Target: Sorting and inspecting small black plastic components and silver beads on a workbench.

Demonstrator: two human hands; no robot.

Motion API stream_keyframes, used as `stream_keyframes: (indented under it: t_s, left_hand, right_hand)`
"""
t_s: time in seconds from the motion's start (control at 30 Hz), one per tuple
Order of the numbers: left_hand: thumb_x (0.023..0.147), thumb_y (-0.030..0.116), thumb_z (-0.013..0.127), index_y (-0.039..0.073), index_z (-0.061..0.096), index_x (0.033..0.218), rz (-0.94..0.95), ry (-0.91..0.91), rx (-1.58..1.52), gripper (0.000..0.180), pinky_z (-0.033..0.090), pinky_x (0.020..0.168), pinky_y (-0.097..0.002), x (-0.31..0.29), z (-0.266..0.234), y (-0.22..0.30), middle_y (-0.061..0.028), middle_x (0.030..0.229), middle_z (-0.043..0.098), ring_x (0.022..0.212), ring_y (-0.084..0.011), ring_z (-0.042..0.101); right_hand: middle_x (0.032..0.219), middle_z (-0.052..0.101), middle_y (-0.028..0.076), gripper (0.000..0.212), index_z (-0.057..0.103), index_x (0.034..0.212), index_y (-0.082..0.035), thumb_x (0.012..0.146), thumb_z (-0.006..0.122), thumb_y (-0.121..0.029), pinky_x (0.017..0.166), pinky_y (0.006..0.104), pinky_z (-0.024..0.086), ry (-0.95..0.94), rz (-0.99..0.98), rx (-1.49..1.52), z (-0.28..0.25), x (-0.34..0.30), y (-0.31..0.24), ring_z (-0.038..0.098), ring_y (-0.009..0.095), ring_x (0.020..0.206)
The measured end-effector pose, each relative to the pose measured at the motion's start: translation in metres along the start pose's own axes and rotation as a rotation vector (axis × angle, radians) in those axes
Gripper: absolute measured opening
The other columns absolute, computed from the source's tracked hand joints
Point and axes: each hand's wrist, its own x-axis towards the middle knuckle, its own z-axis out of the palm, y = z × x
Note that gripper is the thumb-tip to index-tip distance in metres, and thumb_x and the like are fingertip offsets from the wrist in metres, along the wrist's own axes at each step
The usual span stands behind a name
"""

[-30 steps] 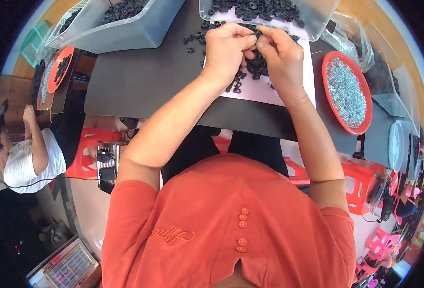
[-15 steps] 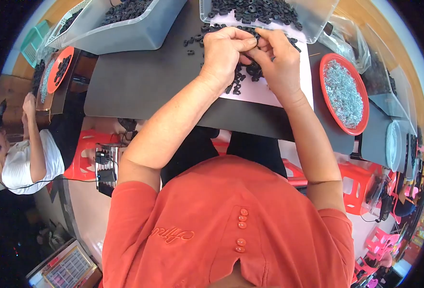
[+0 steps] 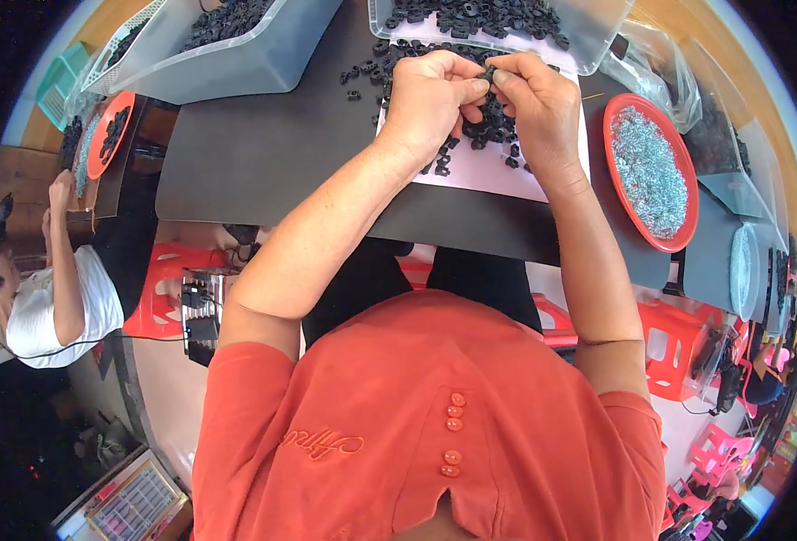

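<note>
Both hands meet over a white sheet (image 3: 529, 187) on the dark table. My left hand (image 3: 425, 99) is closed, thumb and forefinger pinching a small black plastic part (image 3: 488, 75). My right hand (image 3: 543, 104) pinches the same part from the other side, its thumb bent against it. The fingertips cover much of the part, so its full shape is hidden. Beneath and between the hands lies a loose pile of similar black parts (image 3: 484, 135), some scattered toward the sheet's near edge.
A clear bin (image 3: 588, 54) of black parts stands beyond my hands, a larger translucent tub (image 3: 276, 63) at the far left. On the right sits a red plate (image 3: 609, 167) of small silvery pieces resembling springs. Far left, another person (image 3: 64, 288) works beside an orange-red plate (image 3: 97, 167).
My right hand has shifted slightly right and its fingers have changed their hold, now pinching with the thumb. My left hand stays almost in place.
</note>
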Motion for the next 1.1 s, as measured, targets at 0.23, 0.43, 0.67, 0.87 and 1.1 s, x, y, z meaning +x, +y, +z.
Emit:
stream_keyframes:
  t_s: [0.23,0.43,0.67,0.87,1.1]
  left_hand:
    - [0.086,0.002,0.067,0.000,0.067,0.090,0.226,0.088,0.267,0.004,0.047,0.048,-0.0230,0.001,0.003,-0.008,-0.0032,0.073,0.065,0.059,-0.0087,0.059]
    - [0.082,0.001,0.069,-0.001,0.067,0.088,0.463,0.125,0.511,0.006,0.047,0.053,-0.0239,0.003,0.000,-0.019,-0.0028,0.070,0.064,0.059,-0.0074,0.056]
    - [0.081,-0.001,0.068,-0.001,0.067,0.086,0.417,0.142,0.508,0.005,0.046,0.053,-0.0248,0.002,0.002,-0.021,-0.0033,0.069,0.064,0.059,-0.0077,0.055]
    - [0.080,-0.002,0.068,-0.001,0.067,0.085,0.373,0.158,0.468,0.005,0.045,0.052,-0.0253,0.000,0.001,-0.018,-0.0037,0.069,0.064,0.058,-0.0076,0.055]
    - [0.081,-0.001,0.068,-0.001,0.066,0.085,0.402,0.167,0.512,0.005,0.045,0.051,-0.0250,0.000,0.001,-0.017,-0.0035,0.069,0.064,0.058,-0.0074,0.055]
  right_hand:
    - [0.078,0.068,0.018,0.013,0.067,0.088,0.003,0.081,0.060,-0.006,0.066,0.0383,0.052,-0.006,-0.020,-0.059,-0.001,0.000,-0.003,0.067,0.033,0.070]
    - [0.079,0.067,0.017,0.010,0.066,0.087,-0.001,0.081,0.060,-0.006,0.065,0.0408,0.052,0.018,-0.181,-0.213,0.001,-0.001,0.002,0.066,0.034,0.071]
    - [0.079,0.064,0.015,0.008,0.061,0.084,-0.003,0.076,0.061,-0.004,0.060,0.0414,0.052,0.105,-0.350,-0.378,0.013,-0.008,0.008,0.065,0.033,0.069]
    - [0.080,0.062,0.013,0.012,0.057,0.082,-0.004,0.071,0.063,-0.005,0.059,0.0416,0.053,0.083,-0.380,-0.504,0.016,-0.009,0.006,0.063,0.032,0.069]
    - [0.083,0.063,0.013,0.014,0.061,0.087,-0.003,0.074,0.063,-0.005,0.064,0.0404,0.053,0.092,-0.372,-0.416,0.016,-0.009,0.007,0.064,0.032,0.073]
